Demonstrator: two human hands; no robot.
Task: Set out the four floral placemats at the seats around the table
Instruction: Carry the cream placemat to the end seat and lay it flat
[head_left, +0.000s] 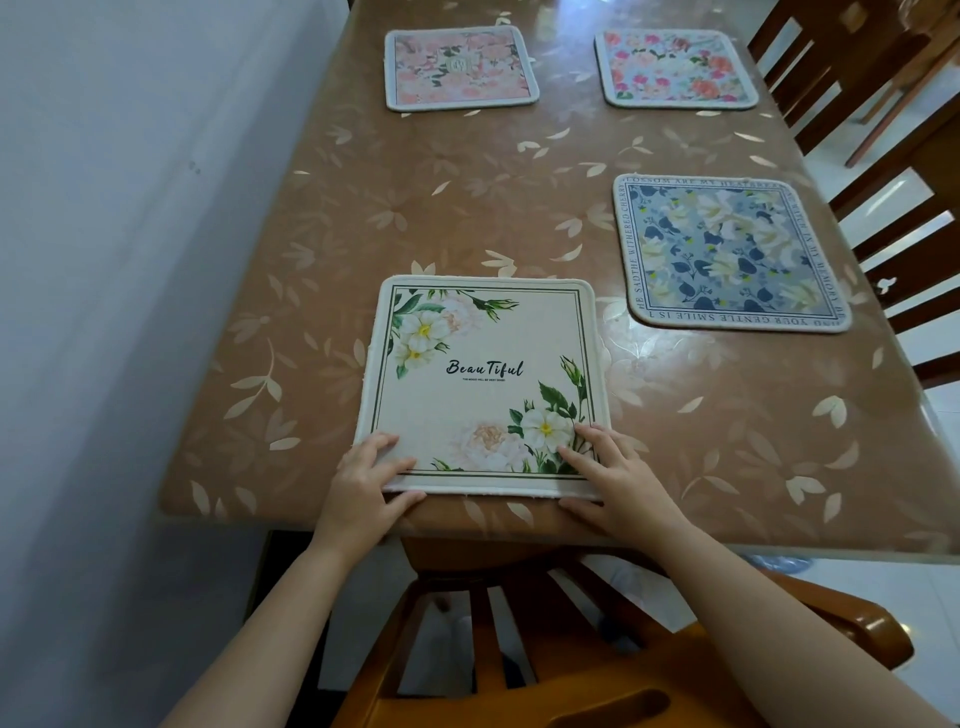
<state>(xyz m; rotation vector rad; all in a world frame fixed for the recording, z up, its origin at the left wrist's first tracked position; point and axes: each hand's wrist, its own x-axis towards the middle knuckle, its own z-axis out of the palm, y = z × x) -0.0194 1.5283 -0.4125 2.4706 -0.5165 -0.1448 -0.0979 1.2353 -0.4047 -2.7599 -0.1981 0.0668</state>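
A cream placemat (483, 374) printed with white flowers and the word "Beautiful" lies flat at the near edge of the table (415, 208). My left hand (366, 491) pinches its near left corner, thumb under the edge. My right hand (613, 478) grips its near right corner the same way. A blue-grey floral placemat (727, 252) lies at the right side. A pink floral placemat (460, 67) sits far left and a multicoloured floral placemat (675, 67) far right.
The table has a brown leaf-patterned cover. A wooden chair (519, 649) stands tucked in right below my arms. More wooden chairs (883, 156) line the right side. A pale wall (130, 260) runs along the table's left edge.
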